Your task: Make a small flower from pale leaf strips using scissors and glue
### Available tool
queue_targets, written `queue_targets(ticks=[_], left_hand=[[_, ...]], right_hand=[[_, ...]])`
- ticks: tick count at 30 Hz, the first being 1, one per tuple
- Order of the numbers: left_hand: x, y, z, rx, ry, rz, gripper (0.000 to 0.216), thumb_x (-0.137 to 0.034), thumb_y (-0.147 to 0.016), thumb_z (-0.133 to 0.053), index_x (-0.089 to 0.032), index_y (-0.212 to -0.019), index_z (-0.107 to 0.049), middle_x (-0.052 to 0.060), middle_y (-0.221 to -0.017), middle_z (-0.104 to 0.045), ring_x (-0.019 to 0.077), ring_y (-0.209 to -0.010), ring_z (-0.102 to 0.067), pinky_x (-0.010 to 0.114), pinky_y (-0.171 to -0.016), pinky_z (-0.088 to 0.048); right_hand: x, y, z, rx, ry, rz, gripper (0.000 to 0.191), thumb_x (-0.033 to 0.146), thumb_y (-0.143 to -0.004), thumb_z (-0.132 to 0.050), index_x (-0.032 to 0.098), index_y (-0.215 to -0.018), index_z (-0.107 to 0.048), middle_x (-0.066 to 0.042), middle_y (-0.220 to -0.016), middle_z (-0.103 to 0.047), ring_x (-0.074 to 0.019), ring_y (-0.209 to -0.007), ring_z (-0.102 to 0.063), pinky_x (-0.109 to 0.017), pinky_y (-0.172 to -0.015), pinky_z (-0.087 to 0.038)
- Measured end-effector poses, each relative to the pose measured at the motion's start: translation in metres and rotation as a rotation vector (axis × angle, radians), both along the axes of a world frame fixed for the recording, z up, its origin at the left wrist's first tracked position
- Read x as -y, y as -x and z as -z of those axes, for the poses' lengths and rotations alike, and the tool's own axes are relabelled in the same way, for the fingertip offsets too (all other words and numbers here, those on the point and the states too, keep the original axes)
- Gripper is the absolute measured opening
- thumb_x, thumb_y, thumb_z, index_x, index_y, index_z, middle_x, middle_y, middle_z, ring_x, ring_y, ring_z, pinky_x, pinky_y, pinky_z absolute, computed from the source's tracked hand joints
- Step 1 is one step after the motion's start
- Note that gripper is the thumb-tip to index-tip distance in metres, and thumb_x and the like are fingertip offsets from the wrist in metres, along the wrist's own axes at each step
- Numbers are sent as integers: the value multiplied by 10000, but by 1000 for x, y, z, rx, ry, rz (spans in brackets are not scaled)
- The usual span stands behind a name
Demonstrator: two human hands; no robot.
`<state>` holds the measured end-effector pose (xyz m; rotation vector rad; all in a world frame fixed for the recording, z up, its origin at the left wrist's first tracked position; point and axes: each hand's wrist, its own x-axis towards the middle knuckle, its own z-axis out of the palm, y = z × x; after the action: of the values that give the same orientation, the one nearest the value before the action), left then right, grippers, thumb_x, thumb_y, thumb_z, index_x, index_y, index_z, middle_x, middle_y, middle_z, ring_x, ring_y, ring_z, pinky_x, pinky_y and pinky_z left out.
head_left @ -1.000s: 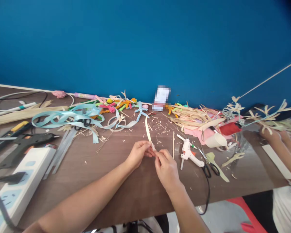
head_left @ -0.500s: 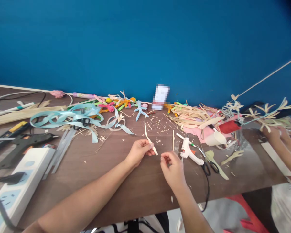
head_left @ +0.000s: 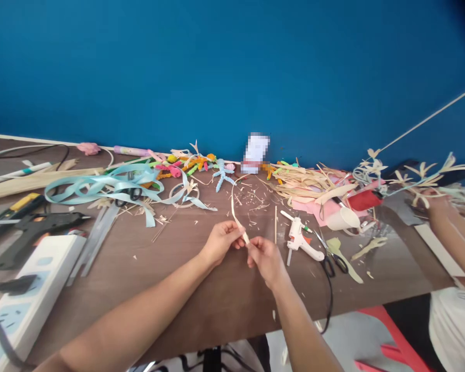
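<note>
A thin, pale straw-like strip (head_left: 234, 206) rises in a curve from between my hands toward the back of the table. My left hand (head_left: 223, 242) pinches it near its lower end. Close beside, my right hand (head_left: 266, 258) has thumb and fingers closed on the strip's near tip, which they hide. To the right of my right hand lie a white glue gun (head_left: 300, 240) and black-handled scissors (head_left: 335, 261). Shavings (head_left: 256, 199) are scattered on the table beyond the strip.
On the left are light-blue ribbon (head_left: 112, 181), a dark glue gun (head_left: 34, 230), clear glue sticks (head_left: 96, 245) and a white power strip (head_left: 31, 289). Pale strips (head_left: 306, 181) and a white cup (head_left: 343, 219) lie right. A co-worker's arms (head_left: 455, 232) reach in at the far right.
My right hand has moved left and up to the strip and closed on its tip. My left hand keeps its pinch in nearly the same place.
</note>
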<state>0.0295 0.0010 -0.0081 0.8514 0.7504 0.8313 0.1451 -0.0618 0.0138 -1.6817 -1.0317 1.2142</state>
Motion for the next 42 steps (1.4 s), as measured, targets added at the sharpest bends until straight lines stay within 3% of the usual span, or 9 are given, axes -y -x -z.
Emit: queue_targets(ticks=[10, 18, 23, 26, 30, 31, 33, 35, 42], left_hand=[[1, 1, 3, 18, -5, -86, 191, -287, -687, -613, -119, -625, -544, -14, -489, -549, 53, -412, -453, 160, -415, -350], [1, 4, -4, -77, -89, 196, 165, -266, -635, -663, -127, -683, -587, -10, -538, -554, 71, -465, -476, 168, -436, -378], [3, 5, -1, -73, -110, 135, 155, -257, -623, -672, -130, -656, -590, -15, -523, -554, 71, -465, -477, 182, -470, -395], [-1, 7, -1, -46, -93, 29, 159, -257, -624, -673, -128, -638, -580, -20, -509, -550, 63, -447, -469, 178, -471, -392], [-7, 8, -5, -62, -54, -26, 184, -275, -627, -672, -123, -650, -570, 4, -552, -587, 82, -503, -522, 178, -492, -422], [-7, 8, -6, -68, -50, -31, 190, -278, -628, -671, -121, -656, -568, 12, -565, -598, 87, -519, -536, 175, -495, -428], [-7, 8, -7, -60, -40, -40, 196, -283, -637, -664, -119, -663, -560, 20, -587, -614, 87, -539, -552, 165, -498, -433], [-7, 8, -7, -39, -19, -52, 203, -284, -638, -662, -118, -679, -554, 17, -580, -615, 86, -532, -560, 161, -490, -437], [-9, 9, -4, 1, 29, -68, 253, -315, -636, -659, -129, -719, -508, 12, -598, -618, 112, -536, -610, 149, -437, -428]], right_hand=[[1, 7, 7, 30, -23, -32, 98, 221, -694, -483, 186, -604, -469, 92, -359, -412, -57, -304, -366, -157, -323, -284], [12, 11, 6, 32, -87, 88, 152, 275, -721, -482, 179, -604, -476, 84, -383, -392, -56, -336, -340, -163, -337, -260], [19, 7, -2, 198, -128, 39, 151, 275, -724, -482, 172, -630, -541, 46, -469, -477, -79, -418, -419, -181, -403, -322], [37, -32, -15, 371, -111, 79, 162, 286, -720, -489, 170, -658, -585, 13, -539, -551, -107, -486, -483, -203, -461, -364], [67, -126, -25, 769, -49, 497, 268, 362, -741, -443, 161, -819, -603, -56, -721, -633, -164, -603, -553, -265, -566, -410], [73, -149, -23, 903, 30, 528, 274, 357, -714, -473, 160, -853, -602, -71, -762, -639, -184, -643, -566, -283, -598, -412], [81, -185, -15, 1105, 217, 417, 278, 347, -666, -518, 159, -848, -614, -103, -841, -642, -235, -760, -581, -310, -636, -407], [84, -206, -2, 1152, 333, 283, 301, 371, -652, -528, 159, -846, -620, -113, -864, -645, -254, -808, -589, -313, -645, -409], [80, -235, 31, 1153, 355, 145, 293, 380, -602, -568, 175, -802, -629, -118, -800, -668, -249, -738, -621, -290, -558, -410]])
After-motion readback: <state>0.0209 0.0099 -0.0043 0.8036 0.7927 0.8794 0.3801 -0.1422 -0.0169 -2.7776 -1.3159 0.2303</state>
